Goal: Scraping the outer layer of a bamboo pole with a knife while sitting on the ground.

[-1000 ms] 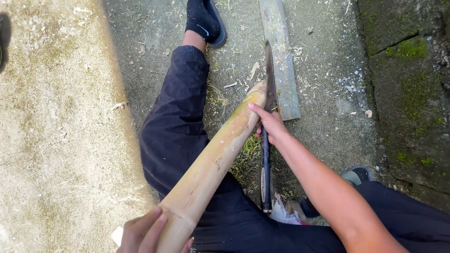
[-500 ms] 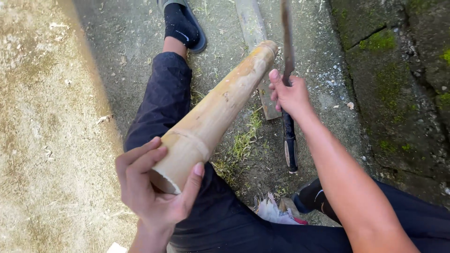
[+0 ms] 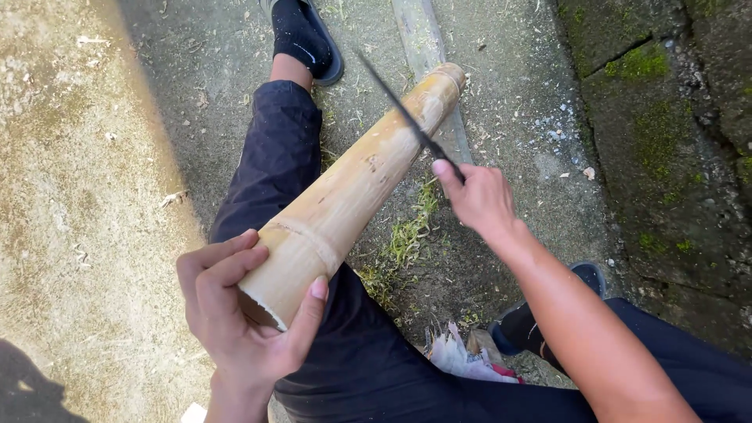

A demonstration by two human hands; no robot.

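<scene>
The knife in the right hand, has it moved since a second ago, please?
Yes. The knife hung blade-down beside the bamboo pole; now the right hand holds it blade-up, slanting across the pole's far end.

An outdoor yard or lane, a rough work spot rather than any room. The ground (image 3: 78, 196) is bare, weathered concrete in sunlight on one side and shade on the other, scattered with wood chips and shavings (image 3: 548, 129). Tufts of grass (image 3: 407, 235) push up through the dirt, and a mossy stone kerb (image 3: 666, 117) with green patches runs along one edge. A grey plank (image 3: 423, 39) lies flat on the ground.
</scene>
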